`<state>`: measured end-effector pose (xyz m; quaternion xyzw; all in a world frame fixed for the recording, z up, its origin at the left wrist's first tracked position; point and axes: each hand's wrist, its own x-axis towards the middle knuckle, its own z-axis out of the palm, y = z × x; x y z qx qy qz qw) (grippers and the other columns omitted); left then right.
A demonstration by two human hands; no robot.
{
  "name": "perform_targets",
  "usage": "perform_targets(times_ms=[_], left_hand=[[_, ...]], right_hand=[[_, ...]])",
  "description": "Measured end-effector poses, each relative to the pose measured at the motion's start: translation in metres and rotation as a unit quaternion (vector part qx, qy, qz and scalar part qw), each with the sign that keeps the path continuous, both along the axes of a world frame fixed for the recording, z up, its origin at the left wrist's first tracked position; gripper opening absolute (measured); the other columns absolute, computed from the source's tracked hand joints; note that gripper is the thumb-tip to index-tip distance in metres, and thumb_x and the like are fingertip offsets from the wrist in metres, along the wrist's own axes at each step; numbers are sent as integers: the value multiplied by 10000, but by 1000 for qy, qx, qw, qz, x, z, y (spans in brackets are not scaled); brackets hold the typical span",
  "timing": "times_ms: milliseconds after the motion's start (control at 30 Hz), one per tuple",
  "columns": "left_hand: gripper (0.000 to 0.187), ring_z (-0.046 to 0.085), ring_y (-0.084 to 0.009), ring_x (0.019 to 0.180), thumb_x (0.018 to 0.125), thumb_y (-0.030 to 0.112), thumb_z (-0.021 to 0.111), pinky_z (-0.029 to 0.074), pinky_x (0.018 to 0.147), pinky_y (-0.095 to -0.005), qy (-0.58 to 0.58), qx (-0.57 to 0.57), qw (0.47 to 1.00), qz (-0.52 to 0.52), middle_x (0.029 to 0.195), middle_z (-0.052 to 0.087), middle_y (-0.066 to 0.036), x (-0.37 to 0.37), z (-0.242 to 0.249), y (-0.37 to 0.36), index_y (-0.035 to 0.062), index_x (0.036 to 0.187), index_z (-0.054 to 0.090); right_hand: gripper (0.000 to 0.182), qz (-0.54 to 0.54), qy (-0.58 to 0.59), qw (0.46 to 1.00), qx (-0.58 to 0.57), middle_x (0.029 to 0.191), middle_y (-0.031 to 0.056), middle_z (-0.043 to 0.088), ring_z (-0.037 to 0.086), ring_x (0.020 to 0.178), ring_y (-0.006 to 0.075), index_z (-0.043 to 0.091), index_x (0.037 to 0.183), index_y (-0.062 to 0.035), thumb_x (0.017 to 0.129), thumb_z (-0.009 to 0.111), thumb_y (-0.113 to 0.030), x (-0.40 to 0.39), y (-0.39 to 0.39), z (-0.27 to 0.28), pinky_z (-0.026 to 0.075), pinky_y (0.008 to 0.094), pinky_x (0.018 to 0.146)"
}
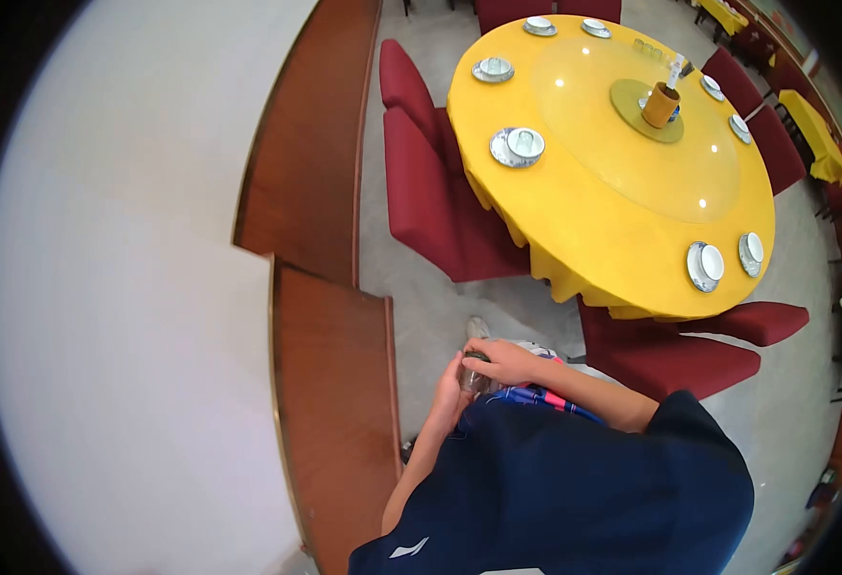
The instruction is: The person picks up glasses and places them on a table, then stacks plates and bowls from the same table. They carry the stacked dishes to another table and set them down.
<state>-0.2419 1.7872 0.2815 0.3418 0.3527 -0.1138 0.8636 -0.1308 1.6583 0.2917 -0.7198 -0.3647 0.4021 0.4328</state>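
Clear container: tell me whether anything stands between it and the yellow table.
Past the right hand, nothing visible stands directly between the clear container and the yellow table. One red chair flanks that gap on the left, another chair on the right.

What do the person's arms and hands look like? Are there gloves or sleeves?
The left hand and right hand look bare, with no gloves. The dark navy shirt has short sleeves, leaving the forearms uncovered. A small white mark shows near the left arm.
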Motion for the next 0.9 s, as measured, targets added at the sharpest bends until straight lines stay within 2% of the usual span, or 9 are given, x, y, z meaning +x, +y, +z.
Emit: perform_targets(times_ms=[67, 267, 467, 533, 567, 667, 733, 800, 900], left_hand=[[444, 582, -194, 1087, 1017, 383, 369, 474, 916, -380, -12, 16, 999, -31, 1208, 574, -98, 33, 3, 29, 55, 1296, 475], [424, 561, -206, 1118, 1023, 350, 374, 441, 978, -403, -9, 114, 980, -165, 1204, 567, -99, 146, 26, 109, 33, 1284, 482], [465, 544, -212, 1147, 1016, 382, 384, 446, 953, -389, 19, 63, 970, -234, 1271, 538, -95, 204, 5, 128, 48, 1329, 459], [455, 548, -197, 1129, 1013, 382, 386, 455, 940, -374, 6, 25, 954, -299, 1297, 521, -94, 225, -9, 133, 65, 1328, 471], [441, 572, -179, 1068, 1012, 375, 388, 462, 926, -356, 5, 35, 941, -338, 1276, 543, -98, 237, -6, 137, 67, 1311, 494], [435, 592, -169, 1000, 1013, 372, 386, 464, 909, -340, -35, 28, 888, -459, 1210, 593, -99, 283, -18, 161, 60, 1288, 516], [402, 610, -165, 971, 1007, 350, 402, 470, 878, -314, -66, 69, 844, -527, 1114, 647, -102, 323, -4, 178, 66, 1259, 536], [384, 616, -160, 980, 1005, 333, 411, 467, 877, -302, -83, 117, 809, -570, 1123, 649, -105, 362, 8, 199, 68, 1250, 544], [349, 620, -154, 988, 993, 292, 431, 465, 862, -292, -136, 176, 760, -611, 1107, 659, -101, 419, 15, 230, 68, 1226, 560]], right_hand=[[382, -40, -5, 998, 50, 928, 212, 663, 654, 858, 353, 545, 1125, -57, 955, 492, -395, 27, 21, -1, 497, 412, 759], [348, -119, 113, 978, 125, 979, 128, 643, 615, 937, 240, 545, 1130, -36, 982, 468, -341, 114, 83, -5, 469, 362, 835], [290, -227, 163, 952, 128, 1003, 65, 607, 561, 954, 164, 550, 1105, -43, 995, 453, -293, 143, 83, -19, 452, 316, 850], [256, -326, 231, 896, 195, 987, 33, 599, 549, 937, 125, 557, 1093, -69, 995, 450, -280, 145, 80, -32, 449, 289, 847], [240, -362, 324, 861, 149, 979, 17, 594, 540, 934, 102, 558, 1083, -82, 996, 443, -274, 147, 75, -31, 442, 270, 851], [256, -489, 234, 821, 181, 973, 31, 574, 515, 929, 127, 566, 1054, -47, 982, 450, -263, 147, 80, -47, 415, 272, 855], [261, -538, 220, 800, 147, 950, 28, 561, 502, 900, 119, 567, 1042, -55, 980, 427, -266, 149, 90, -34, 406, 264, 841], [302, -609, 190, 759, 132, 939, 28, 561, 492, 886, 116, 561, 1052, -54, 985, 384, -289, 153, 104, -28, 406, 271, 822], [367, -682, 222, 686, 118, 925, 56, 581, 545, 818, 134, 545, 1091, -58, 993, 332, -340, 151, 137, -16, 459, 285, 734]])
